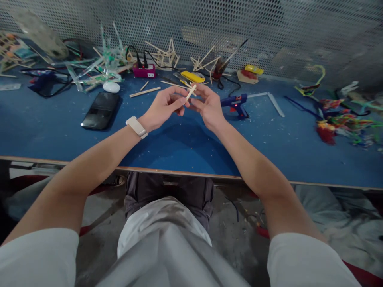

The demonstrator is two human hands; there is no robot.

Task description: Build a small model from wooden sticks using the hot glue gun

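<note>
Short pale wooden sticks [190,92] are pinched between my two hands above the blue table; how many pieces there are is hard to make out. My left hand [167,105], with a light band on its wrist, grips the lower end with thumb and fingers. From the other side my right hand [208,104] closes its fingertips on the upper end. Just right of that hand lies a blue hot glue gun [238,107]. Behind the hands is a yellow utility knife [192,77]. Loose wooden sticks [145,92] rest left of my left hand.
A black phone [101,111] and a white oval object [111,87] lie at left. A magenta power adapter [144,71] with plugs stands behind. Stick structures [167,57] line the perforated metal panel [167,20]. Colourful scraps [335,119] lie at right, by the table's front edge [299,183].
</note>
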